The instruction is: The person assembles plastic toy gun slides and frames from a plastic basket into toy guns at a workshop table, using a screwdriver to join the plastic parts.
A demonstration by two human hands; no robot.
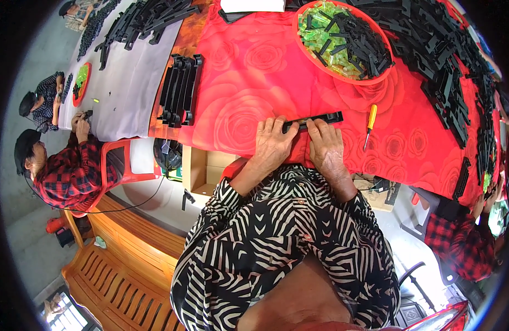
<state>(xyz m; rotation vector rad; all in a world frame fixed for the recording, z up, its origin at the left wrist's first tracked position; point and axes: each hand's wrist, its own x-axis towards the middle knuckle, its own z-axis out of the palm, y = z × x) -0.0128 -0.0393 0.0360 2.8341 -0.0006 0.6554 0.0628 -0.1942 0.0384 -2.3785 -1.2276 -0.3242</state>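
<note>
A long black plastic strip (320,119) lies near the front edge of a table covered in a red rose-patterned cloth (249,83). My left hand (272,144) presses its fingers on the strip's left end. My right hand (325,147) rests beside it with fingers on the strip's middle. Both hands hold the strip down on the cloth. A yellow-handled screwdriver (369,123) lies just right of my right hand.
A red round basin (370,79) holds green pieces and short black parts. Black strips are stacked at left (180,91) and heaped along the right (453,83). Other people in red plaid sit at left (67,171) and right (458,243). An open cardboard box (202,171) sits below the table.
</note>
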